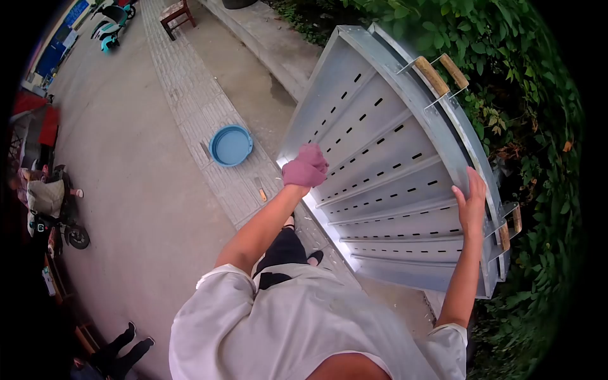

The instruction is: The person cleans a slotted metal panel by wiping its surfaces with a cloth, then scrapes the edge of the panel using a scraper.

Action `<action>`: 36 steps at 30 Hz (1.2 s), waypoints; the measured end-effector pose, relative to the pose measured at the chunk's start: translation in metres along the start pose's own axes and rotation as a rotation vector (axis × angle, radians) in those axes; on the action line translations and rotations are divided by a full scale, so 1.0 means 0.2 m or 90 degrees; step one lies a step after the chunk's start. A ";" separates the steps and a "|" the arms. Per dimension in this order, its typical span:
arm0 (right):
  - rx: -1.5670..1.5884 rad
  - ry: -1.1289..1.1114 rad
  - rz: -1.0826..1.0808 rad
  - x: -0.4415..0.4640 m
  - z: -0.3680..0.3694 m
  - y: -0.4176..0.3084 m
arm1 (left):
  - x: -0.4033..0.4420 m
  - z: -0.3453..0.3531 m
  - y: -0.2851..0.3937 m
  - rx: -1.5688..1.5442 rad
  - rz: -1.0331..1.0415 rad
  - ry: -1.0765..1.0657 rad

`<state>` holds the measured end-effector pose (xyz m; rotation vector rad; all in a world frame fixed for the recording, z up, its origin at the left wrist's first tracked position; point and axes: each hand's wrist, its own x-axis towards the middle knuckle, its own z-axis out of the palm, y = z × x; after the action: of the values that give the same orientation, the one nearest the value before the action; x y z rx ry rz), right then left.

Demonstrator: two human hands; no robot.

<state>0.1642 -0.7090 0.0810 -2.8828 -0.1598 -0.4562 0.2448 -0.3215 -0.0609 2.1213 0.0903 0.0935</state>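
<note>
A large metal tray (387, 136) with rows of slots and raised ribs leans on its side before me. Wooden handles (432, 76) are fixed along its rim, and a second, similar tray (437, 69) stands close behind it. My left hand (305, 180) is closed around a pink cloth (306, 163), which hides the fingers and lies against the slotted face near its lower left edge. On the right rim rests my right hand (470, 201), bare, fingers stretched out and thumb apart.
A blue basin (231, 145) and an orange-handled tool (261, 190) lie on the paving to the left. Green foliage (541, 145) borders the right side. Scooters (111, 26) and a wooden chair (175, 18) stand farther off. Another person's legs (120, 354) show at lower left.
</note>
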 end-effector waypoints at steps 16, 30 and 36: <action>-0.166 -0.015 0.038 0.07 0.11 -0.04 | 0.42 0.88 -0.41 0.033 -0.319 -0.376; -0.020 0.068 0.033 -0.01 0.08 0.01 | -0.45 0.68 -0.61 -0.267 -0.441 -0.454; 0.292 0.042 0.113 -0.51 0.29 -0.28 | -0.74 0.67 -0.24 -0.112 -0.103 -0.559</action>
<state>0.0766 -0.6481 0.0059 -2.4045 0.0048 -0.4168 0.1093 -0.4243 -0.1770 1.8039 -0.2577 -0.8830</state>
